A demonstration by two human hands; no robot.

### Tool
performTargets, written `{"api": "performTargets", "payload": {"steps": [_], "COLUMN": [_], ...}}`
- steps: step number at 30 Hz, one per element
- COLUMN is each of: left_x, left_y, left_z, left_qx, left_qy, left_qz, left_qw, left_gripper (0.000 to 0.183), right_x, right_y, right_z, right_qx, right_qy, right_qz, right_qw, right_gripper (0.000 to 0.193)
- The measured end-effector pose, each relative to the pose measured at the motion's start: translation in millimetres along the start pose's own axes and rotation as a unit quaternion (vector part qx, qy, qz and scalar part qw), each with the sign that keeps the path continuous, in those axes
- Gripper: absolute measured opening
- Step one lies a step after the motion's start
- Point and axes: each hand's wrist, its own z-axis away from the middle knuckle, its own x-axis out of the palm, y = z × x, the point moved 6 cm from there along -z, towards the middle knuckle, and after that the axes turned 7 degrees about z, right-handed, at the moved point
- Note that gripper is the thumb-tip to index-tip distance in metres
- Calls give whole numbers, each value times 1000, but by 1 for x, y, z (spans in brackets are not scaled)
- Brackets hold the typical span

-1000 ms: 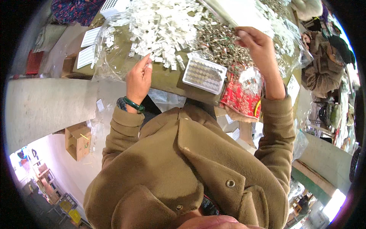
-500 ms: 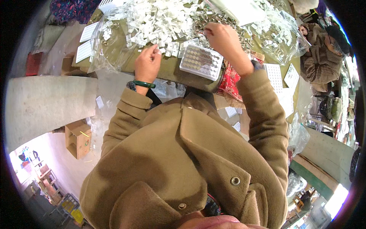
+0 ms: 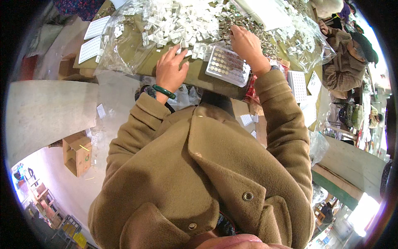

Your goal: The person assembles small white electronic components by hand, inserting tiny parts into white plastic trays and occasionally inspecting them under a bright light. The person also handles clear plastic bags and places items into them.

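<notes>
My left hand, a green bangle at its wrist, has its fingers apart. Its fingertips are at the near edge of a heap of small white plastic pieces. My right hand bends its fingers into a pinch beside a pile of small metal pieces; what lies between the fingertips is too small to make out. Between my hands, close to the table's near edge, a clear-white plastic tray holds rows of round, coin-like discs. The right forearm passes just right of that tray.
Clear plastic bags lie at the left, with another bag of white pieces at the right. White gridded sheets are at both table sides. Red patterned cloth hangs by the tray. A person sits at the right.
My left hand has opened from a loose pinch, its fingers spreading toward the white pieces. My right hand stays pinched by the metal pile. The whole view has shifted slightly.
</notes>
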Motion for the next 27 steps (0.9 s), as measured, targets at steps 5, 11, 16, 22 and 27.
{"api": "performTargets", "payload": {"steps": [5, 11, 16, 22, 27], "left_x": [5, -20, -20, 23, 20], "left_y": [-2, 14, 48, 37, 40], "left_z": [-2, -28, -53, -72, -68], "left_qx": [-1, 7, 75, -45, -4], "left_qy": [-6, 53, 56, -38, 5], "left_qz": [130, 198, 311, 298, 407], "left_qw": [992, 979, 946, 953, 913], "left_gripper": [36, 33, 35, 41, 44], "right_x": [-8, -9, -17, -23, -6], "right_y": [20, 26, -5, -9, -8], "right_z": [1, 1, -4, -9, -9], "right_qx": [88, 184, 67, 10, 86], "right_qy": [48, 11, -23, 43, -74], "right_qz": [-237, -586, -481, -220, -437], "right_qw": [966, 789, 874, 975, 892], "right_gripper": [13, 21, 16, 18, 20]}}
